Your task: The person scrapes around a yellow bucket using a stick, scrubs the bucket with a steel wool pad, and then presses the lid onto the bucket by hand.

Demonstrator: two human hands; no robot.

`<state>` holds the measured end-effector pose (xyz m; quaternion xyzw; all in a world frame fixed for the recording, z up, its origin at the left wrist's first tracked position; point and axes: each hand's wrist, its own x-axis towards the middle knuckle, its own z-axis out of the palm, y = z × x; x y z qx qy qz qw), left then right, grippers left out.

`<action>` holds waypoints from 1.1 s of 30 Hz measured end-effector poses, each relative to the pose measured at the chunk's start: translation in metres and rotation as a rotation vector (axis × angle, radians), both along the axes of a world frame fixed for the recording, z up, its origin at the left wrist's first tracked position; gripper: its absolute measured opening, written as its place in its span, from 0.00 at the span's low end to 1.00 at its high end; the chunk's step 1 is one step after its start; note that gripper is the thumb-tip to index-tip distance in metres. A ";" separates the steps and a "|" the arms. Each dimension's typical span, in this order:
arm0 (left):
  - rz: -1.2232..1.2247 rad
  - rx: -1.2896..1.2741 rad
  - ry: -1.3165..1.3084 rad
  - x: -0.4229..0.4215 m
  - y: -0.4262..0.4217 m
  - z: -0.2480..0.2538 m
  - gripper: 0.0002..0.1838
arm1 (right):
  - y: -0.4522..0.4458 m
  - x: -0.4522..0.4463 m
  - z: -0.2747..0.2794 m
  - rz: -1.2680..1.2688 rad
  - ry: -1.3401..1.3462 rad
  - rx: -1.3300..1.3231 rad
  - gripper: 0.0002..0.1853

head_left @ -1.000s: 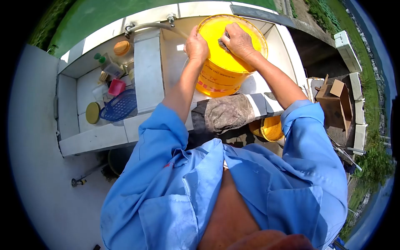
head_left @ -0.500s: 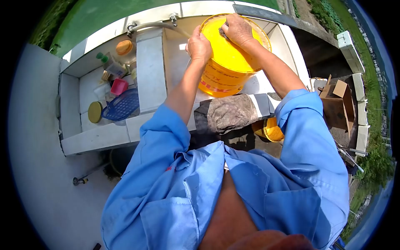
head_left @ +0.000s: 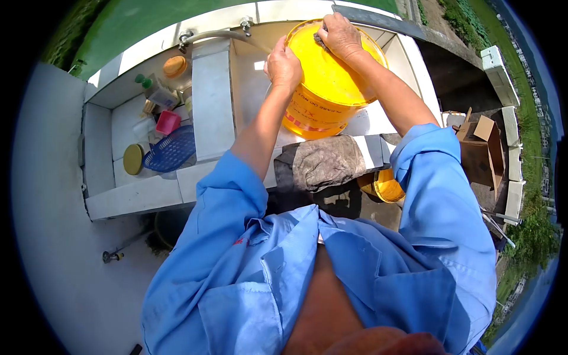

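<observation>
Tiled sink (head_left: 214,106): white, divided
Yellow bucket (head_left: 322,83): in right basin, ahead of person, axis roughly upright
Left hand (head_left: 284,66): gripping bucket's left rim
Right hand (head_left: 343,36): nearer far rim, closed on dark scrubber (head_left: 320,40)
Scrubber: against bucket top

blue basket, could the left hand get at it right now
Probably yes, if it lets go: the left hand is at the rim of the yellow bucket. A white divider stands between, but nothing seems to cover the blue basket.
</observation>
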<state>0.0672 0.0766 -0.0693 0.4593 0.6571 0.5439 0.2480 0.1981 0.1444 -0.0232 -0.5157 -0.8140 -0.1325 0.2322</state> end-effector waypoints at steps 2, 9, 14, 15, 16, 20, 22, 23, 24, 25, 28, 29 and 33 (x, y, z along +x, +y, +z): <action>-0.018 -0.027 -0.001 0.000 -0.004 -0.002 0.18 | -0.008 0.024 0.011 -0.130 0.001 -0.050 0.12; 0.014 0.061 -0.073 0.010 0.003 -0.011 0.18 | -0.055 0.044 -0.003 -0.040 0.053 -0.185 0.14; -0.001 0.020 -0.004 0.004 -0.001 -0.009 0.18 | -0.005 0.013 -0.002 0.086 0.000 0.048 0.10; -0.019 0.027 -0.034 0.007 -0.002 -0.010 0.18 | -0.006 0.026 0.008 -0.037 -0.032 -0.032 0.10; -0.032 0.044 -0.061 0.007 0.000 -0.009 0.18 | -0.004 0.042 0.018 -0.156 -0.063 -0.101 0.11; 0.039 0.050 -0.049 0.012 0.005 -0.009 0.18 | -0.039 0.070 0.021 -0.249 0.049 -0.440 0.12; 0.022 0.093 -0.032 0.014 0.003 -0.014 0.18 | -0.056 0.054 0.006 -0.041 -0.044 -0.257 0.10; 0.014 0.101 -0.033 0.014 0.003 -0.014 0.18 | -0.056 0.033 0.003 0.067 -0.010 -0.213 0.10; 0.016 0.103 -0.030 0.013 0.003 -0.012 0.18 | -0.048 0.019 0.001 0.181 0.028 -0.160 0.10; -0.009 0.079 -0.032 0.010 0.003 -0.009 0.18 | -0.028 0.016 -0.001 0.128 0.057 -0.136 0.10; 0.018 0.060 0.011 0.015 -0.002 -0.010 0.18 | 0.008 0.025 -0.001 -0.001 -0.052 -0.033 0.10; 0.052 0.090 0.039 0.021 -0.003 -0.010 0.18 | 0.010 0.042 -0.008 -0.092 0.032 -0.082 0.10; 0.041 0.087 -0.002 0.024 0.000 -0.010 0.18 | -0.035 0.060 0.005 -0.220 0.114 -0.293 0.12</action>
